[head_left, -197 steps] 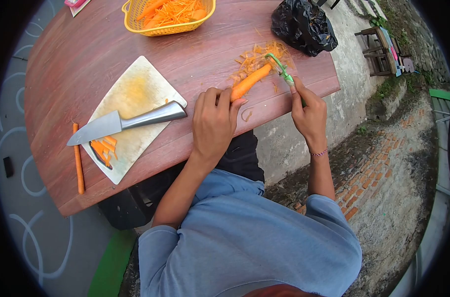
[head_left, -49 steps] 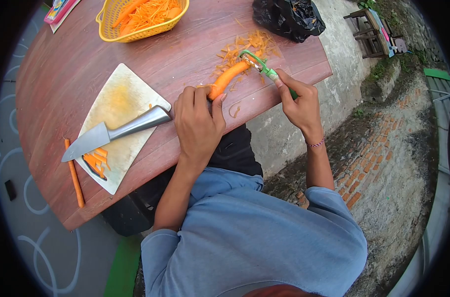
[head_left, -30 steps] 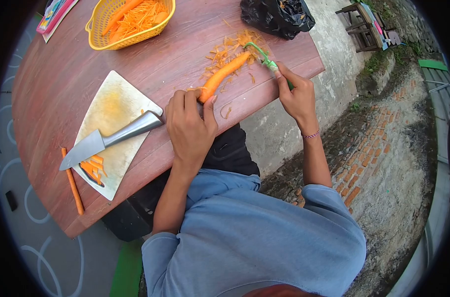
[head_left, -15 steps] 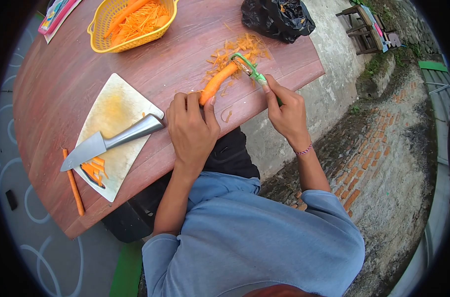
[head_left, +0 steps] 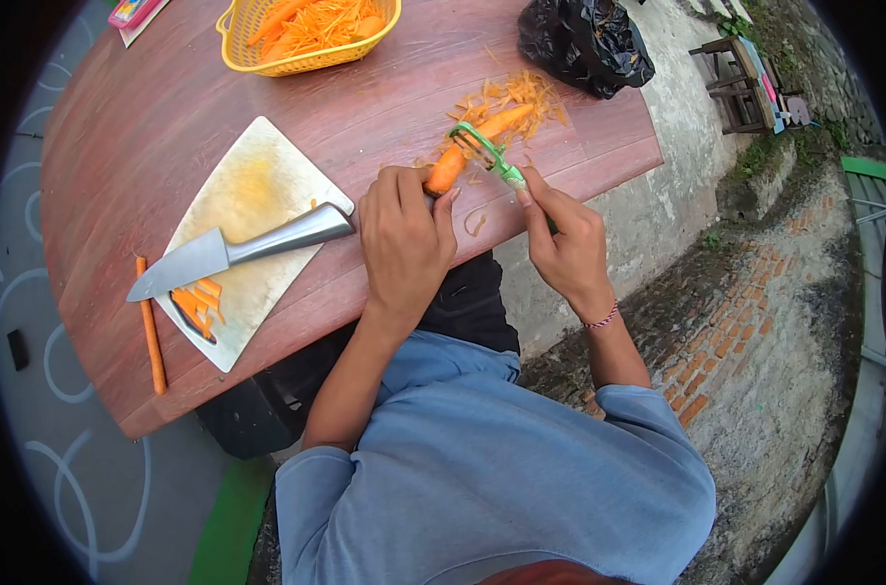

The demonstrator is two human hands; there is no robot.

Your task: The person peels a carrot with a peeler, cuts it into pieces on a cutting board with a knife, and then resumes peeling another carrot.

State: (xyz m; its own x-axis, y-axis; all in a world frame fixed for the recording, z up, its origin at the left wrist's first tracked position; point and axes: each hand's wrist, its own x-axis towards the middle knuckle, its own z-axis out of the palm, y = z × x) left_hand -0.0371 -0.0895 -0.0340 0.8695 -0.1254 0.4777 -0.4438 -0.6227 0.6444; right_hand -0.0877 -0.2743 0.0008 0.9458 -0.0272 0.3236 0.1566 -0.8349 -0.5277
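Observation:
My left hand (head_left: 409, 229) is closed around the near end of an orange carrot (head_left: 448, 170), which points away from me over the table. In my right hand (head_left: 568, 234) is a green vegetable peeler (head_left: 506, 172), its blade lying across the carrot's middle. Orange peelings (head_left: 531, 96) are scattered around the carrot's far end. Left of my hands, a large knife (head_left: 287, 238) lies across a white cutting board (head_left: 268, 166). Several cut carrot pieces (head_left: 201, 300) are under and beside its blade. Another thin carrot (head_left: 152, 341) lies left of the board.
A yellow basket (head_left: 311, 66) of shredded carrot stands at the table's far side. A black plastic bag (head_left: 589, 49) sits near the right corner. The wooden table (head_left: 112, 195) ends just before my body. A pink item (head_left: 131, 12) lies at the far left.
The peeler has slid along the carrot from its far end toward my left hand. The camera view has shifted slightly, moving the table items rightward and upward in the picture.

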